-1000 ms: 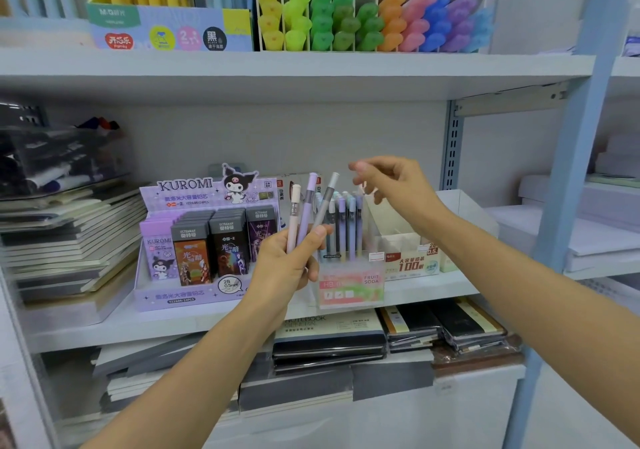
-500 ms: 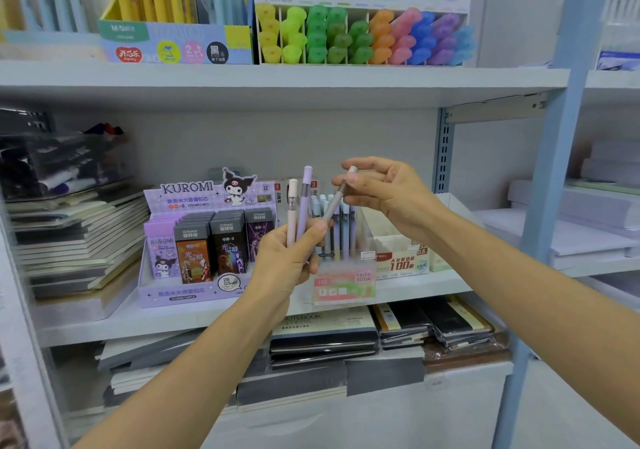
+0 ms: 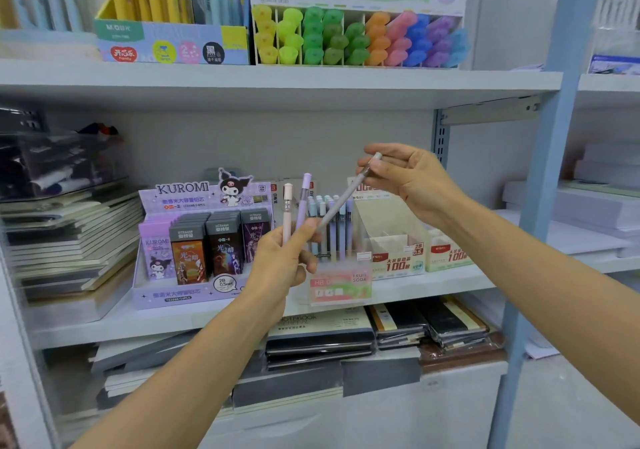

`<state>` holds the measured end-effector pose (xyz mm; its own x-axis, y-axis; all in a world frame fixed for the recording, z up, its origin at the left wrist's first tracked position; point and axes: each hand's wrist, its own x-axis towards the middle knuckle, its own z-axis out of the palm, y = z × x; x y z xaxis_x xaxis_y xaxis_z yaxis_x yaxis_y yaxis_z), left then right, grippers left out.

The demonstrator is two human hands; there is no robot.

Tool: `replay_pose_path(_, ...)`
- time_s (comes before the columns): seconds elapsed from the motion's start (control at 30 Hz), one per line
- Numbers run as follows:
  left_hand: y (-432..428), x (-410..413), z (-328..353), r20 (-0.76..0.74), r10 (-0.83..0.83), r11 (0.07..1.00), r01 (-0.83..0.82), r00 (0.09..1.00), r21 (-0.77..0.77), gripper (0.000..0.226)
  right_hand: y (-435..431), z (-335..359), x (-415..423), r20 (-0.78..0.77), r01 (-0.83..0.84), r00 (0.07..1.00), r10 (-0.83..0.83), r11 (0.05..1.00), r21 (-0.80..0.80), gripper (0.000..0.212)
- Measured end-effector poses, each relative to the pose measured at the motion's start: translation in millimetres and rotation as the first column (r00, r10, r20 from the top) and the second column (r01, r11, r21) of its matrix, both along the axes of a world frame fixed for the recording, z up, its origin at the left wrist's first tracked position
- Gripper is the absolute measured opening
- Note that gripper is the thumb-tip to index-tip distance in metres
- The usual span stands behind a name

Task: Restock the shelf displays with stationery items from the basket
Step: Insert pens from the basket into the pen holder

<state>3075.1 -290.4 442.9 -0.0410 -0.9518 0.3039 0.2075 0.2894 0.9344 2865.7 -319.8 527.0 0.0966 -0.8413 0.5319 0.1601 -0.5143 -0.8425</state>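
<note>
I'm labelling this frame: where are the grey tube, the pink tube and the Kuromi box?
grey tube (image 3: 341,203), head view, mid-barrel.
pink tube (image 3: 286,216), head view, barrel below the label.
Kuromi box (image 3: 181,189), head view, header card.

Bright, even, diffuse light from above; shadows faint, soft-edged. Soft shade under upper shelf (image 3: 277,85), deeper gloom in lower gap, bottom centre. Pale sheen on clear case (image 3: 59,161), left edge. Wide-angle bowing of blue upright (image 3: 542,240), right side. Overall soft focus; slight motion blur on grey pen (image 3: 341,202), pens (image 3: 287,216) beside it sharper.
</note>
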Motion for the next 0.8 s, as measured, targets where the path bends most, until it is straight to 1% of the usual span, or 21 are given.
replay_pose_path(0.1, -1, 3, -1, -0.018, -0.008, 1.0, 0.008, 1.0, 0.019, 0.023, -6, 4, -15, -0.086, 0.15, 0.984, -0.158, 0.984, -0.097, 0.025)
replay_pose_path(0.17, -1, 4, -2, -0.001, -0.016, 1.0, 0.016, 1.0, 0.011, 0.022, -11, -1, -17, -0.187, 0.232, 0.947, -0.26, 0.959, -0.161, 0.025)
replay_pose_path(0.23, -1, 3, -3, 0.026, -0.018, 1.0, 0.018, 1.0, -0.01, 0.022, -16, -11, -12, -0.288, 0.275, 0.9, -0.328, 0.938, -0.21, 0.024)
replay_pose_path(0.3, -1, 2, -5, 0.046, -0.019, 0.999, 0.02, 0.999, -0.025, 0.022, -22, -22, -5, -0.352, 0.278, 0.869, -0.348, 0.932, -0.234, 0.023)
replay_pose_path(0.4, -1, 1, -8, 0.05, -0.026, 0.999, 0.028, 0.998, -0.04, 0.02, -27, -34, 2, -0.428, 0.247, 0.841, -0.331, 0.938, -0.242, 0.022)
replay_pose_path(0.57, -5, 3, -12, 0.046, -0.043, 0.998, 0.045, 0.998, -0.047, 0.02, -28, -32, -3, -0.5, 0.2, 0.814, -0.296, 0.951, -0.238, 0.019)
replay_pose_path(0.7, -8, 3, -13, 0.035, -0.051, 0.997, 0.053, 0.998, -0.05, 0.019, -31, -33, 2, -0.524, 0.174, 0.813, -0.252, 0.965, -0.195, 0.026)
replay_pose_path(0.73, -8, 3, -13, 0.032, -0.054, 0.997, 0.055, 0.998, -0.05, 0.019, -33, -35, 5, -0.513, 0.193, 0.814, -0.272, 0.96, -0.203, 0.026)
replay_pose_path(0.8, -8, 4, -14, 0.029, -0.059, 0.997, 0.06, 0.998, -0.05, 0.021, -36, -38, 8, -0.485, 0.267, 0.789, -0.376, 0.922, -0.28, 0.02)
